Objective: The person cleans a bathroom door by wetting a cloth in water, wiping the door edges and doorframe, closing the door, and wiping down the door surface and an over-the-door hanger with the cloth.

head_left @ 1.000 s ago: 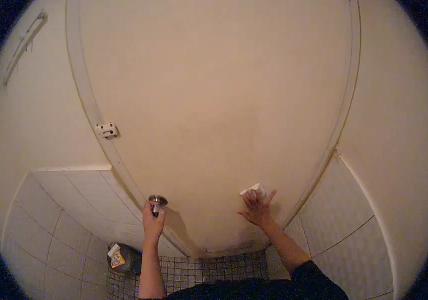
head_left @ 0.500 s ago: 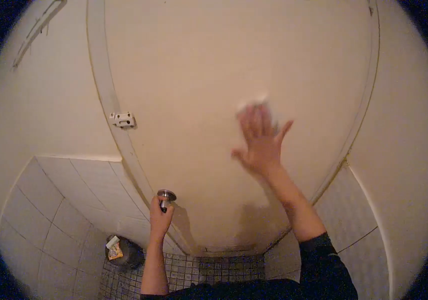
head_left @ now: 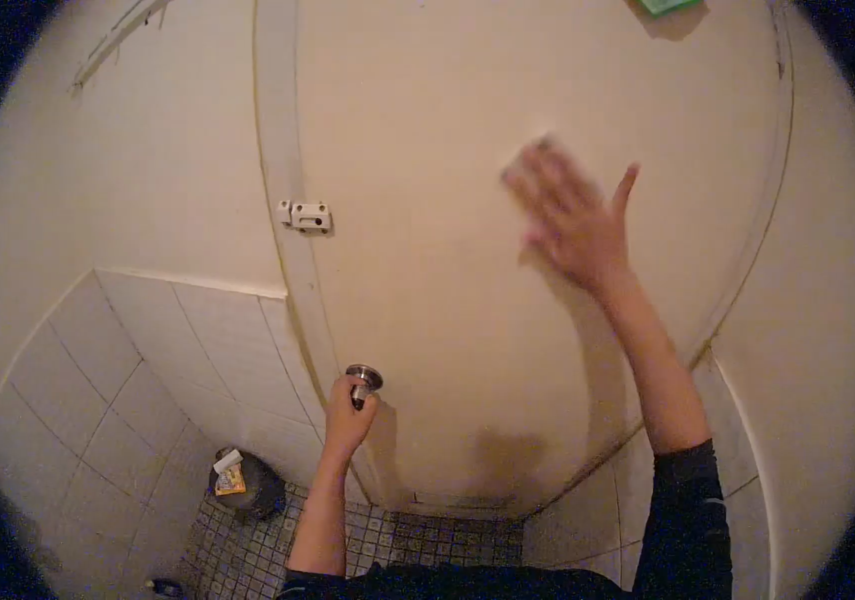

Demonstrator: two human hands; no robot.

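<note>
My left hand (head_left: 349, 420) is wrapped round the metal door knob (head_left: 366, 377) at the lower left of the door (head_left: 448, 330). Higher up, my right hand (head_left: 583, 225) lies against the door's pale surface with its thumb spread. Under its fingertips is a small white cloth (head_left: 520, 165), mostly covered by the fingers and smeared by motion, so its exact kind is unclear.
A white latch (head_left: 308, 217) is fixed at the door's left edge. Something green (head_left: 668, 6) shows at the top right. A dark bin (head_left: 260, 492) with a yellow packet (head_left: 231, 481) stands on the mosaic floor (head_left: 378, 535). Tiled walls (head_left: 238, 345) flank the door.
My right hand has slid up the door with the cloth. My left hand stays on the knob. The view has shifted, bringing the green thing into sight at the top.
</note>
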